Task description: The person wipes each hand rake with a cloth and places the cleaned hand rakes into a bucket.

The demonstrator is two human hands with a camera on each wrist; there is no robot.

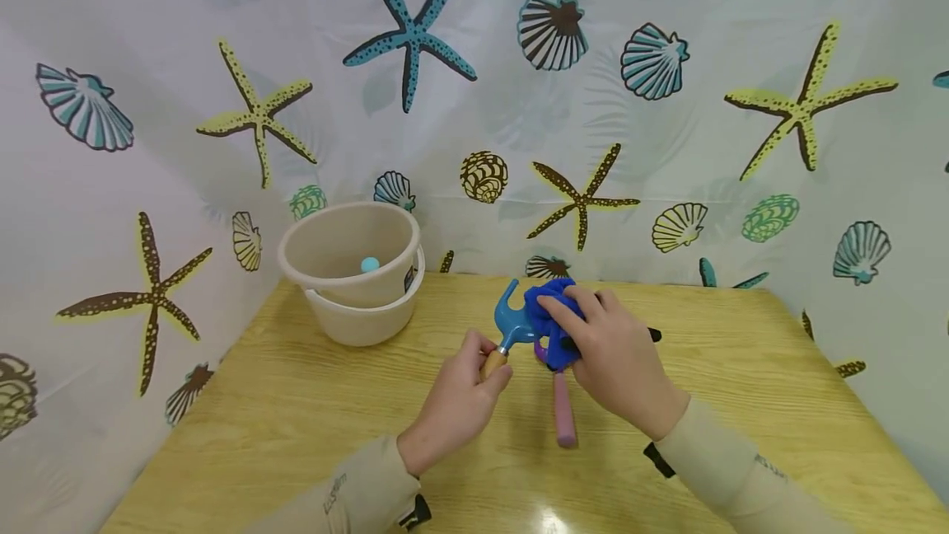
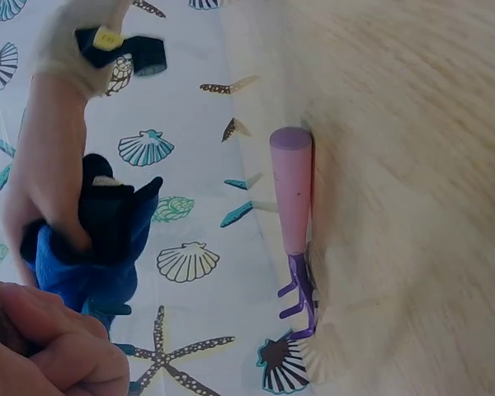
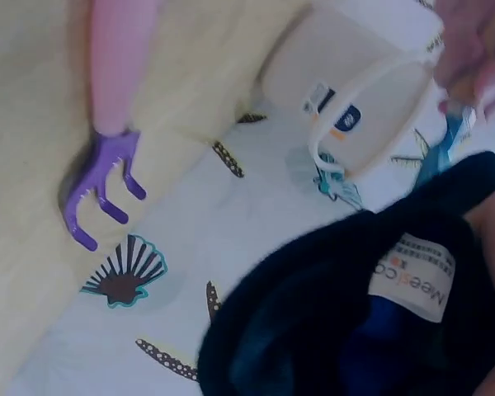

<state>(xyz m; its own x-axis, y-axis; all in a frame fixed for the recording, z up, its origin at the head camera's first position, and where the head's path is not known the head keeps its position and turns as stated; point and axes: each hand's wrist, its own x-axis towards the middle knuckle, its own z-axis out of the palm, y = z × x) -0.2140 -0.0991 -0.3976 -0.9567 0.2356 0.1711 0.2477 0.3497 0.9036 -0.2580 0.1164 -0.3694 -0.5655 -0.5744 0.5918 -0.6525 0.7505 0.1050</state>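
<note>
My left hand [image 1: 454,402] grips the wooden handle [image 1: 493,363] of a small garden hand rake with a blue metal head [image 1: 511,323], held up over the table. In my right hand [image 1: 619,357] is a bunched blue cloth [image 1: 552,299], fingers curled round it and pressing it against the right side of the rake's head, where it hides some tines. A sewn white label [image 3: 412,276] shows on the cloth in the right wrist view. Below the hands lies a second hand rake with a pink handle [image 1: 564,414] and purple tines [image 3: 103,190].
At the table's back left stands a beige bucket [image 1: 363,320] with its handle down and a light blue ball [image 1: 370,264] inside. A curtain [image 1: 474,122] printed with starfish and shells hangs round the wooden table [image 1: 311,435].
</note>
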